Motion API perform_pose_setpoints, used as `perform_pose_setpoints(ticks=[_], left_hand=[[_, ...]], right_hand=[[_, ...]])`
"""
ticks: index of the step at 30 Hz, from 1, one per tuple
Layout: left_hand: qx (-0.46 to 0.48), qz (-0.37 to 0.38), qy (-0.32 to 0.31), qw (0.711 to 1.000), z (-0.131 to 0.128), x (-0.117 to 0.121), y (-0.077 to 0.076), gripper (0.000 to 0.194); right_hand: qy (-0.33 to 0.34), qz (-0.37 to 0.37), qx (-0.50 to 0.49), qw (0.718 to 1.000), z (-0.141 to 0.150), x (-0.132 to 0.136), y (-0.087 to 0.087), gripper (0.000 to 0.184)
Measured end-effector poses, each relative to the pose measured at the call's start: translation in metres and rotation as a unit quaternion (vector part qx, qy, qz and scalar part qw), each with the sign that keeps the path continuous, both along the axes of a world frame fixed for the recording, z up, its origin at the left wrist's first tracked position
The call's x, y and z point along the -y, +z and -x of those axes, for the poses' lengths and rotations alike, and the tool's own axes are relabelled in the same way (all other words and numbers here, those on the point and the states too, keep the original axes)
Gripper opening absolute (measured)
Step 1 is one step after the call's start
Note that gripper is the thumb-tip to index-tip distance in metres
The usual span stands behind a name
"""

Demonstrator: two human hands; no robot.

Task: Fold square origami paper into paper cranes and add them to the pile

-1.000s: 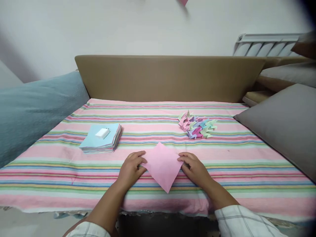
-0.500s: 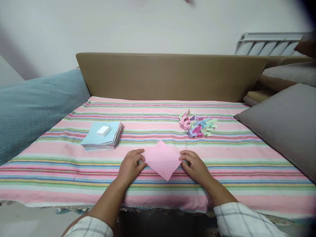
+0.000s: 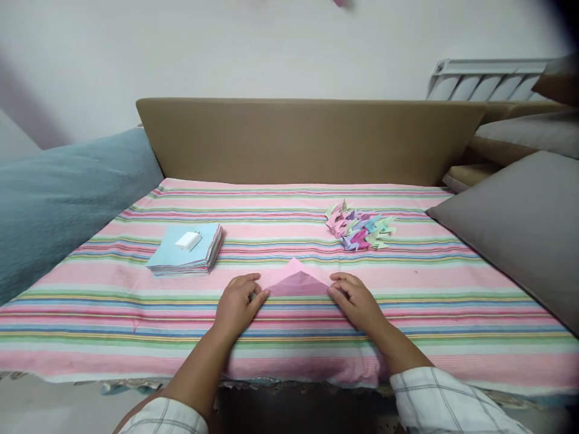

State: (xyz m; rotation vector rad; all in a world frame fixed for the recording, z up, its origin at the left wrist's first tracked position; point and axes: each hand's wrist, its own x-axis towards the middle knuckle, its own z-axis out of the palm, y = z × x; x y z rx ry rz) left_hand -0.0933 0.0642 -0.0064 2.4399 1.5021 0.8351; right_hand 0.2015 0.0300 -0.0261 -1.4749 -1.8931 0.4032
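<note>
A sheet of pink paper [image 3: 298, 282] lies between my hands at the middle of the striped cloth. Its near half is raised toward the far corner, so a darker pink triangle faces me and a lighter tip shows behind it. The left corner is pinched between thumb and fingers of my left hand [image 3: 240, 301]. On the opposite side, my right hand [image 3: 355, 298] grips the right corner the same way.
At left, a stack of coloured paper [image 3: 181, 256] carries a white charger plug [image 3: 188, 240]. Several folded paper cranes [image 3: 359, 226] form a pile beyond my right hand. A grey cushion [image 3: 511, 223], a blue cushion [image 3: 76, 199] and a brown backrest [image 3: 307, 141] border the striped cloth [image 3: 113, 289].
The near corner of the pink paper has come up and away from me, turning the flat diamond into a bent triangle. Both hands keep hold of the side corners, almost in place.
</note>
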Motion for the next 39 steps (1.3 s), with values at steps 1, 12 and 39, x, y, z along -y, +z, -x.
perform_pose_setpoints(ticks=[1, 12, 39], left_hand=[[-0.001, -0.001, -0.001, 1.0, 0.0, 0.0, 0.0, 0.026], [-0.007, -0.013, -0.006, 1.0, -0.002, 0.001, 0.0, 0.024], [-0.14, -0.021, -0.224, 0.964, -0.039, 0.039, 0.006, 0.055]], right_hand=[[-0.002, -0.001, 0.0, 1.0, 0.0, 0.0, 0.0, 0.025], [-0.023, -0.021, 0.009, 0.999, 0.002, -0.002, -0.003, 0.024], [-0.036, -0.035, 0.027, 0.998, 0.004, -0.004, -0.005, 0.024]])
